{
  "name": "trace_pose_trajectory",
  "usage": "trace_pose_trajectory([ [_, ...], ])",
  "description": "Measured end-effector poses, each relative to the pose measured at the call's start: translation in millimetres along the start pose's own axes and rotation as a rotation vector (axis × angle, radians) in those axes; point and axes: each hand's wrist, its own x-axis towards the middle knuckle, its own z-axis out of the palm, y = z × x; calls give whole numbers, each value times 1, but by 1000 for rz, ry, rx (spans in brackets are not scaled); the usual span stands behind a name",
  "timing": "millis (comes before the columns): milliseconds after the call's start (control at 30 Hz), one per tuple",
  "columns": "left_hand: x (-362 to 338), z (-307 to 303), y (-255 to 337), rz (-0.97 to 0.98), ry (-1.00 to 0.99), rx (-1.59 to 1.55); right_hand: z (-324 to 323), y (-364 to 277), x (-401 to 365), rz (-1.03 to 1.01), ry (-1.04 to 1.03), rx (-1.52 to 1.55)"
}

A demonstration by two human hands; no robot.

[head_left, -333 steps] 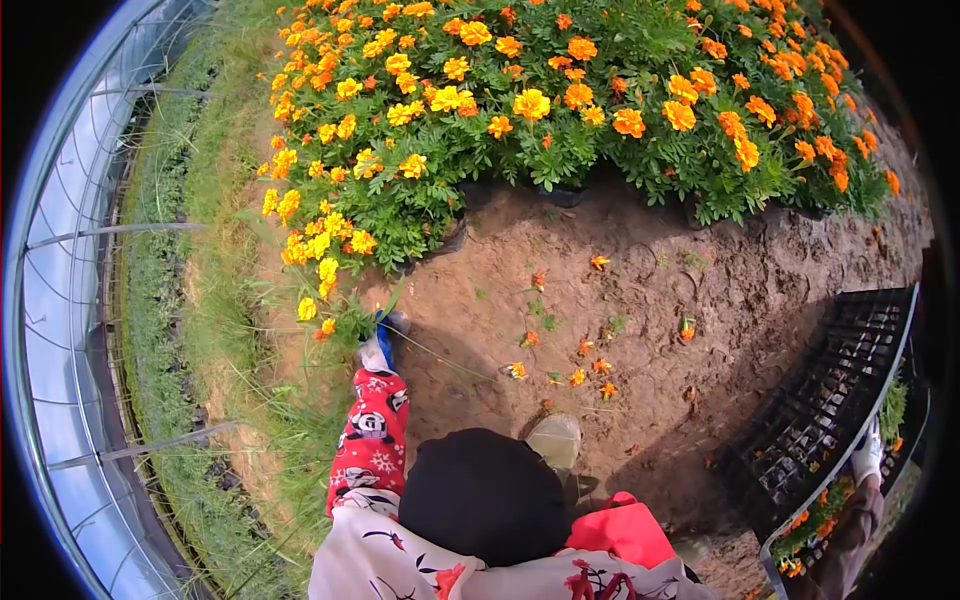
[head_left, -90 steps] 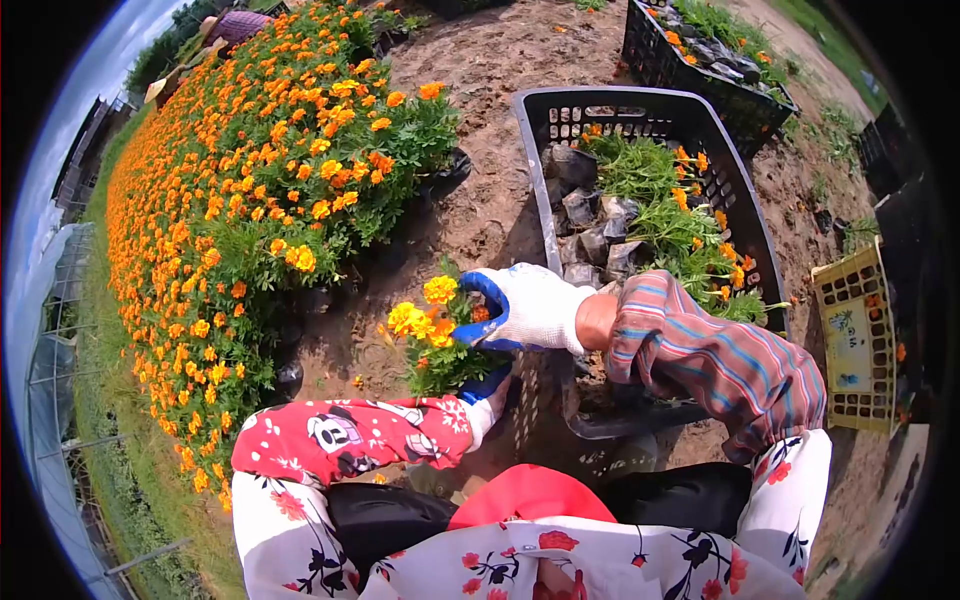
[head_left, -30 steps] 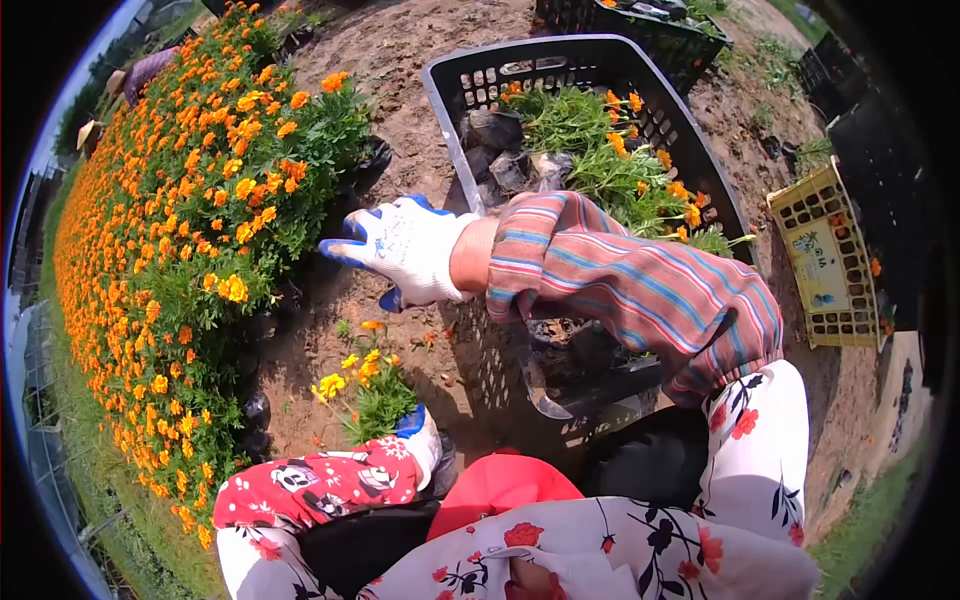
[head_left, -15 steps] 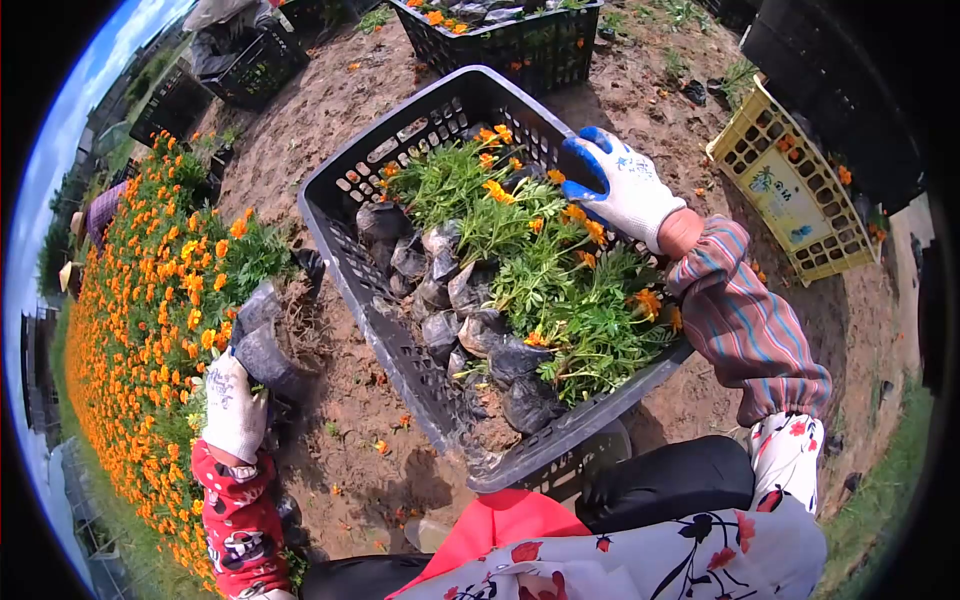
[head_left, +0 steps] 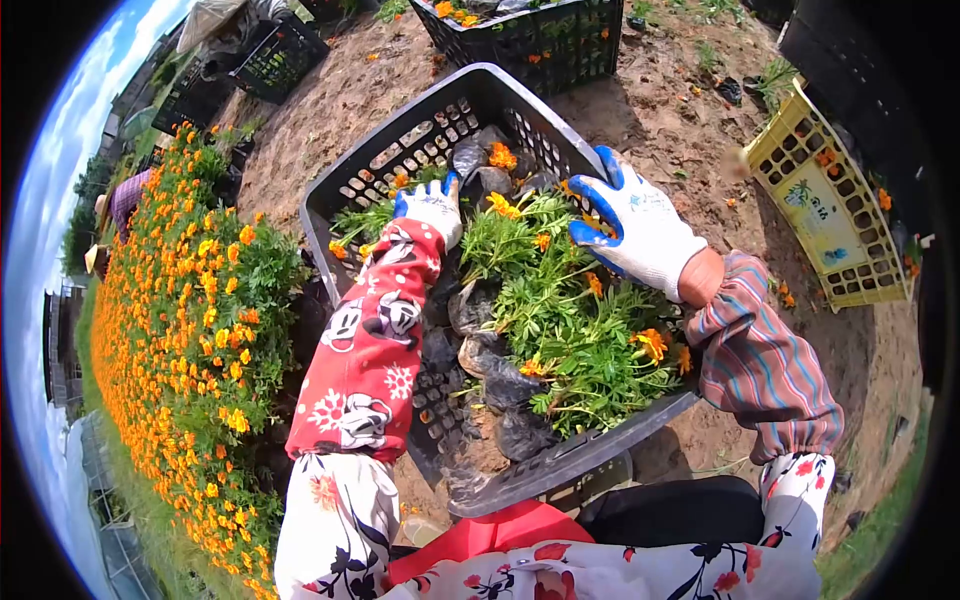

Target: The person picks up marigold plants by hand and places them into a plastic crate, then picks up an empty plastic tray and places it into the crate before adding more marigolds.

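My left hand (head_left: pixel 430 212), in a white glove with blue fingertips, reaches into the far left part of a black plastic crate (head_left: pixel 370 150). Its fingers curl over a marigold plant (head_left: pixel 362 222) whose leaves and orange flowers stick out to the left; its root end is hidden under the hand. Bagged marigolds (head_left: pixel 555 320) lie on their sides in the crate, foliage to the right, dark plastic root bags (head_left: pixel 510 385) to the left. My right hand (head_left: pixel 640 225), gloved alike, is open at the crate's right rim, thumb and fingers spread beside the flowers.
A dense marigold bed (head_left: pixel 190 330) runs along the left. Another black crate (head_left: pixel 530 50) with flowers stands beyond mine, and a yellow crate (head_left: pixel 830 200) sits at the right. People in hats (head_left: pixel 205 25) are at the far left. Bare soil (head_left: pixel 330 100) surrounds the crate.
My left hand has moved from the dark root bags beside the flower bed, rightward and up into the crate. Marigold foliage now shows at the crate's left side. My right hand stays near the rim.
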Motion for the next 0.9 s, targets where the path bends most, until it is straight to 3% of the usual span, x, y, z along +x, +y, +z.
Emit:
trace_pose_trajectory([
  [133,-1,4,-10,60,71,-39,-2,-2,0,27,9,27],
  [200,-28,-4,-13,135,364,34,-8,-10,0,37,35,43],
  [333,-149,-14,-34,490,824,-305,-5,-7,2,35,37,167],
  [400,-214,0,-58,561,819,-473,-4,-6,4,60,18,273],
  [467,-260,53,-89,543,798,-500,8,13,7,-4,53,183],
  [533,-291,113,-114,338,717,-560,9,12,7,25,73,178],
  [600,-302,178,-134,117,500,-483,9,14,8,32,43,182],
  [733,-262,254,-185,154,158,23,11,17,11,84,32,163],
  [833,-209,295,-230,-104,-67,594,14,19,10,77,36,-25],
  [900,-201,325,-271,-24,217,748,14,17,10,59,41,-64],
])
